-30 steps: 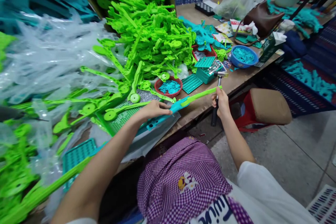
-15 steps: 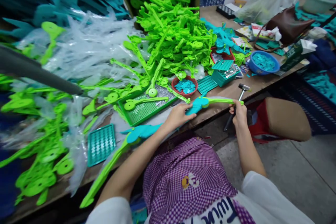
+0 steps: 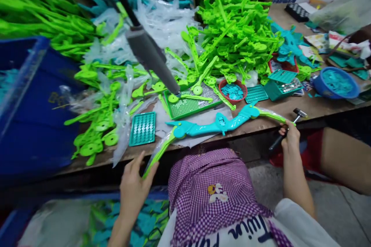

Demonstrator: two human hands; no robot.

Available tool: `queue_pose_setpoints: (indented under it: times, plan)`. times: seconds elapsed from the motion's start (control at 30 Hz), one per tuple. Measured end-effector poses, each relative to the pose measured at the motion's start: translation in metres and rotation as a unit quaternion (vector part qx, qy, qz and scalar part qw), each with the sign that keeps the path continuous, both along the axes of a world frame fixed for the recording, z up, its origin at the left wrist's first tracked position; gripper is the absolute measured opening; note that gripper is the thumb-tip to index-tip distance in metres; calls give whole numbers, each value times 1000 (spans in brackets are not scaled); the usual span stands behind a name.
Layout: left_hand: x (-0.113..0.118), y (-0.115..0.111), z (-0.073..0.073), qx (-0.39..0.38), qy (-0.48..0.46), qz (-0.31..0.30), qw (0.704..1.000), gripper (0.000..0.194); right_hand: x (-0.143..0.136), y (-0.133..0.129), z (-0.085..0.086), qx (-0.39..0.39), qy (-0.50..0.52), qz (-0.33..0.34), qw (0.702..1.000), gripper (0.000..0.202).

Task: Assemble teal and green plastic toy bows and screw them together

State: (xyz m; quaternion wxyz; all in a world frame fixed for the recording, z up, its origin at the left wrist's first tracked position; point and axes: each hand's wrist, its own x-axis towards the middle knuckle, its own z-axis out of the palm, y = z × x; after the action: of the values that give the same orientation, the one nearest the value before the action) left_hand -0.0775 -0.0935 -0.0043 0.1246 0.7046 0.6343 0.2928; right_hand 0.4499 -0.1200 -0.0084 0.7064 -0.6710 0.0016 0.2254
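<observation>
A toy bow (image 3: 203,129) lies across the front of the table, with a teal middle and a bright green limb at each end. My right hand (image 3: 290,137) is closed round a small hammer (image 3: 280,141) with a black handle, its head pointing up and away. The same hand's fingertips pinch the tip of the bow's right limb (image 3: 271,115). At the other end, my left hand (image 3: 137,179) is open, thumb and fingers apart on either side of the left limb's tip; whether it touches is unclear.
A green tray (image 3: 185,110) of small metal pieces sits behind the bow, near a red bowl (image 3: 246,94) of teal pieces. Green parts (image 3: 232,34) pile up behind. A grey hanging tool (image 3: 153,58) juts in over the table. Blue crates (image 3: 37,115) stand left.
My left hand has left the bow's middle and moved to its left limb, opening. The right hand still has the hammer and limb tip. The view has swung left.
</observation>
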Motion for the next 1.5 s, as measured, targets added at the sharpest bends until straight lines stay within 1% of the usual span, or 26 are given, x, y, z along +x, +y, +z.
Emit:
queue_pose_setpoints:
  times: [0.03, 0.07, 0.1, 0.13, 0.23, 0.3, 0.33, 0.4, 0.47, 0.53, 0.6, 0.67, 0.77, 0.9, 0.97, 1.0, 1.03, 1.07, 1.13, 1.2, 1.27, 1.3, 1.33, 1.4, 1.47, 1.5]
  plan:
    - [0, 1, -4, -70, -50, 19, 996, 61, 1, 1, -1, -11, -13, 2, 1000, 30]
    - [2, 2, -7, -134, -105, 36, 985, 66, 1, 0, -1, -21, -32, 6, 999, 33]
    - [7, 3, -11, -183, -159, 52, 969, 70, 1, -3, -1, -32, -55, 11, 998, 37]
    - [12, 5, -13, -218, -208, 67, 951, 73, 0, -7, -1, -42, -80, 12, 996, 40]
    - [28, 8, -14, -274, -320, 97, 902, 76, -14, -27, 3, -66, -162, -29, 984, 40]
    - [35, 11, -13, -311, -364, 87, 874, 70, -35, -39, 10, -58, -226, -49, 971, 37]
    - [36, 12, -12, -326, -376, 78, 864, 67, -50, -41, 14, -47, -258, -39, 964, 36]
    - [37, 15, -12, -346, -387, 63, 852, 65, -84, -39, 21, -27, -294, 10, 955, 36]
    - [36, 17, -13, -355, -391, 61, 847, 66, -120, -26, 26, -9, -291, 68, 954, 38]
    - [35, 19, -15, -362, -390, 63, 844, 67, -150, -5, 31, 18, -257, 133, 957, 39]
    - [34, 22, -18, -368, -389, 68, 842, 68, -170, 18, 36, 60, -210, 192, 957, 39]
    - [32, 25, -20, -376, -387, 77, 838, 69, -183, 37, 45, 102, -175, 239, 950, 39]
    - [30, 31, -20, -406, -384, 81, 825, 71, -204, 58, 66, 163, -163, 293, 928, 38]
    - [29, 36, -14, -451, -386, 75, 801, 73, -241, 85, 106, 232, -153, 341, 898, 40]
    - [30, 36, -10, -458, -391, 76, 795, 70, -253, 93, 117, 258, -161, 374, 876, 40]
    - [32, 35, -10, -458, -397, 78, 791, 68, -256, 93, 118, 252, -176, 395, 866, 40]
    - [33, 34, -9, -459, -404, 81, 787, 65, -256, 91, 114, 231, -201, 418, 855, 39]
    - [35, 32, -9, -459, -413, 84, 782, 62, -253, 85, 106, 195, -233, 442, 844, 38]
    - [38, 29, -11, -457, -428, 82, 775, 58, -243, 67, 81, 92, -311, 477, 817, 36]
    - [40, 27, -13, -448, -440, 77, 774, 57, -232, 45, 52, -24, -358, 507, 784, 36]
    - [42, 25, -15, -435, -451, 73, 776, 60, -226, 25, 30, -124, -392, 542, 732, 36]
    - [43, 24, -16, -429, -454, 70, 778, 61, -226, 17, 23, -161, -411, 555, 705, 36]
    - [43, 24, -16, -424, -456, 68, 780, 63, -228, 12, 19, -191, -430, 565, 678, 36]
    - [44, 22, -17, -413, -456, 65, 786, 65, -234, 6, 17, -236, -466, 578, 626, 35]
    - [45, 21, -17, -407, -456, 65, 789, 67, -239, 7, 23, -268, -492, 588, 583, 34]
    - [45, 21, -17, -406, -457, 64, 789, 68, -239, 9, 28, -275, -502, 592, 567, 34]
